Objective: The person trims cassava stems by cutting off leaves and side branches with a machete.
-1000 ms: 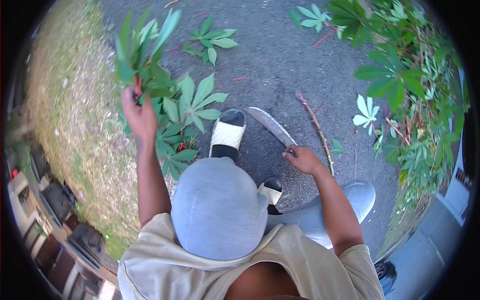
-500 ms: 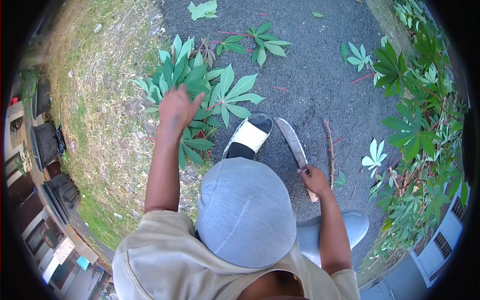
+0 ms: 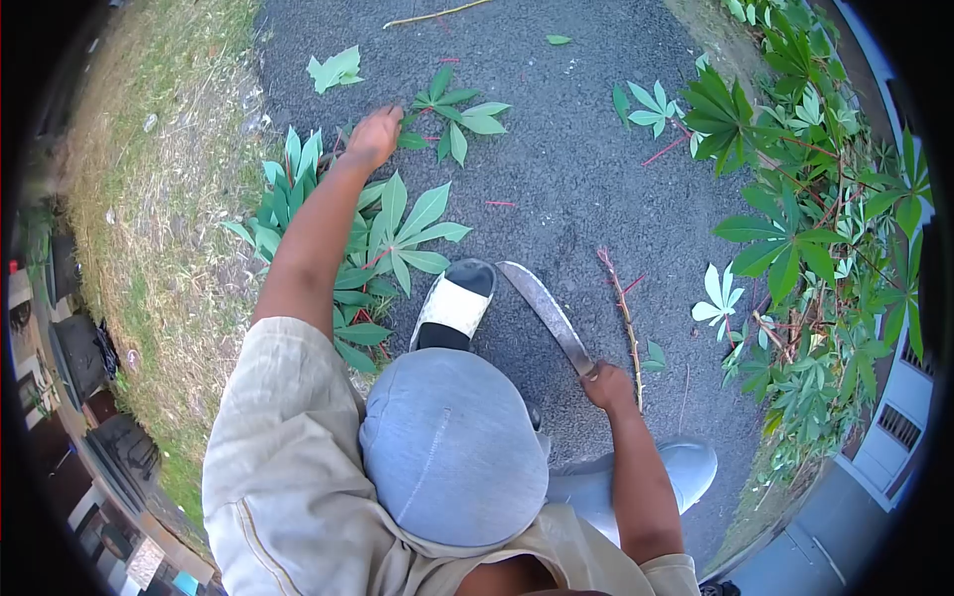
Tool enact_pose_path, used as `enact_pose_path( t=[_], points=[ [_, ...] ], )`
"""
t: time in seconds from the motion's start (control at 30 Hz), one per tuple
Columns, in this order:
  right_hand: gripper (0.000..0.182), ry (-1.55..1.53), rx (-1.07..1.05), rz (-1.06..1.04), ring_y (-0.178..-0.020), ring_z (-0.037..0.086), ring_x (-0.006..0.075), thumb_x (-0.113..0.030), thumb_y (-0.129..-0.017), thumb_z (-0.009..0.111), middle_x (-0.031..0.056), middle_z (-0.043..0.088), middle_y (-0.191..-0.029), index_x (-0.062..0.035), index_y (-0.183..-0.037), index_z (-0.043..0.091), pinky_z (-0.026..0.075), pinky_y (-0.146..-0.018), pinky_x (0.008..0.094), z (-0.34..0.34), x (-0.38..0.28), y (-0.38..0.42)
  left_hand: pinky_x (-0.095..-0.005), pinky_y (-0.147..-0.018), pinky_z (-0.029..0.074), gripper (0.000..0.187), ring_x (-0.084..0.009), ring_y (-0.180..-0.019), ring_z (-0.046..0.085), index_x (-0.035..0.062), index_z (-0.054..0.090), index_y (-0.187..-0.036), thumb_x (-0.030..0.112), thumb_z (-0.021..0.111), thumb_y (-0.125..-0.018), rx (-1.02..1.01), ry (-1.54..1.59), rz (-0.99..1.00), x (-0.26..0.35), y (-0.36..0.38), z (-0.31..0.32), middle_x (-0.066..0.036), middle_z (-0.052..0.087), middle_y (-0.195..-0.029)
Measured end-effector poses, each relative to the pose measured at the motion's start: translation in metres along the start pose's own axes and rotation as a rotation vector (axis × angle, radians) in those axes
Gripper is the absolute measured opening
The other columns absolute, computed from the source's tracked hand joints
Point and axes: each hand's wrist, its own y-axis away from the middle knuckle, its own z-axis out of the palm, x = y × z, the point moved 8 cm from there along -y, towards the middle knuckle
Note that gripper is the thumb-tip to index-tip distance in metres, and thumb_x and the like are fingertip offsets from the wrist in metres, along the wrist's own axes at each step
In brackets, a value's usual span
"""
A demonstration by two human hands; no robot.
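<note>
Holding likely stiff machete (image 3: pixel 547 316) by handle, right of sandal (image 3: pixel 449 310), in closed right hand (image 3: pixel 608 385); cannot tell closure of left hand (image 3: pixel 374 137) at leaves (image 3: pixel 479 123) beyond.

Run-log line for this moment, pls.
left hand: at leaf sprig, contact unclear | right hand: gripping machete | leaf pile: by left forearm | bare stem: on asphalt, right of machete

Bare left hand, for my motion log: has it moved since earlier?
Yes: the left hand moved forward and right, towards green, red-stemmed leaves on asphalt.
</note>
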Motion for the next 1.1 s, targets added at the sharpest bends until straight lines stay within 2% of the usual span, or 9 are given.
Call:
enact_pose_path(
  t=[0.2, 0.3, 0.37, 0.53, 0.67, 0.8, 0.9, 0.97, 1.1],
  points=[
    [0.052, -0.112, -0.014, -0.052, -0.114, 0.070, 0.0480, -0.044, -0.092, 0.073, 0.0311, 0.074, -0.115, 0.0002, -0.119, 0.072, 0.054, -0.103, 0.0530, -0.007, -0.020, 0.011, -0.0568, -0.087, 0.052, 0.016, -0.0539, -0.102, 0.062, 0.0030, 0.057, -0.116, 0.011, 0.062, -0.102, 0.267, 0.265, 0.009, 0.002, 0.031, -0.026, -0.025, 0.066, -0.107],
    [0.053, -0.128, -0.031, -0.074, -0.114, 0.070, 0.0485, -0.044, -0.091, 0.074, 0.0316, 0.074, -0.115, 0.0003, -0.121, 0.071, 0.055, -0.102, 0.0530, -0.008, -0.024, 0.002, -0.0507, -0.080, 0.056, 0.012, -0.0450, -0.090, 0.070, 0.0028, 0.058, -0.113, 0.010, 0.062, -0.105, 0.089, 0.305, -0.253, -0.002, 0.044, -0.038, -0.020, 0.071, -0.100],
    [0.055, -0.163, -0.067, -0.078, -0.114, 0.070, 0.0492, -0.045, -0.091, 0.074, 0.0322, 0.073, -0.115, 0.0005, -0.122, 0.071, 0.054, -0.102, 0.0532, -0.007, -0.026, -0.004, -0.0402, -0.075, 0.058, 0.012, -0.0283, -0.088, 0.075, 0.0022, 0.059, -0.113, 0.012, 0.064, -0.107, 0.044, 0.827, -0.448, -0.015, 0.058, -0.040, -0.014, 0.075, -0.099],
    [0.055, -0.169, -0.066, -0.107, -0.114, 0.069, 0.0494, -0.046, -0.092, 0.074, 0.0324, 0.073, -0.115, 0.0000, -0.121, 0.071, 0.054, -0.102, 0.0533, -0.020, -0.039, -0.004, -0.0315, -0.075, 0.058, 0.011, -0.0151, -0.092, 0.071, 0.0012, 0.061, -0.115, 0.007, 0.065, -0.107, 0.287, 1.159, -0.369, 0.018, 0.166, -0.130, -0.010, 0.075, -0.107],
    [0.053, -0.169, -0.099, -0.128, -0.114, 0.070, 0.0485, -0.047, -0.093, 0.073, 0.0322, 0.073, -0.114, -0.0008, -0.119, 0.071, 0.054, -0.102, 0.0531, -0.023, -0.049, -0.001, -0.0291, -0.079, 0.056, 0.014, -0.0159, -0.095, 0.069, 0.0004, 0.064, -0.118, 0.005, 0.067, -0.105, 0.678, 0.763, -0.514, -0.033, 0.291, -0.176, -0.011, 0.073, -0.109],
    [0.050, -0.180, -0.161, -0.156, -0.113, 0.070, 0.0474, -0.047, -0.095, 0.072, 0.0303, 0.074, -0.113, -0.0034, -0.119, 0.072, 0.054, -0.102, 0.0527, -0.026, -0.067, 0.002, -0.0361, -0.089, 0.056, 0.032, -0.0244, -0.099, 0.071, -0.0018, 0.059, -0.133, 0.004, 0.066, -0.102, 0.369, 0.440, -0.632, -0.037, 0.343, -0.129, -0.021, 0.072, -0.115],
    [0.049, -0.191, -0.159, -0.138, -0.112, 0.070, 0.0473, -0.047, -0.094, 0.073, 0.0291, 0.075, -0.113, -0.0047, -0.119, 0.072, 0.054, -0.102, 0.0528, -0.021, -0.065, -0.007, -0.0573, -0.109, 0.046, 0.081, -0.0499, -0.130, 0.058, -0.0025, 0.032, -0.161, 0.010, 0.072, -0.092, 0.256, -0.071, -0.589, 0.000, 0.315, -0.133, -0.033, 0.060, -0.140],
    [0.050, -0.203, -0.148, -0.117, -0.111, 0.071, 0.0475, -0.047, -0.094, 0.072, 0.0285, 0.075, -0.113, -0.0036, -0.118, 0.072, 0.054, -0.101, 0.0531, -0.019, -0.062, -0.010, -0.0583, -0.113, 0.043, 0.076, -0.0493, -0.131, 0.056, -0.0057, 0.042, -0.154, 0.015, 0.076, -0.089, 0.503, -0.307, -0.403, 0.042, 0.256, -0.162, -0.032, 0.059, -0.141],
    [0.048, 0.036, -0.026, -0.134, -0.112, 0.072, 0.0456, -0.042, -0.095, 0.070, 0.0256, 0.076, -0.115, -0.0008, -0.118, 0.073, 0.057, -0.100, 0.0521, -0.022, -0.049, -0.010, -0.0551, -0.114, 0.043, 0.050, -0.0375, -0.136, 0.056, 0.0049, 0.059, -0.141, 0.018, 0.072, -0.094, 0.422, 0.024, -0.105, 0.102, 0.095, -0.127, -0.019, 0.063, -0.139]
  ],
)
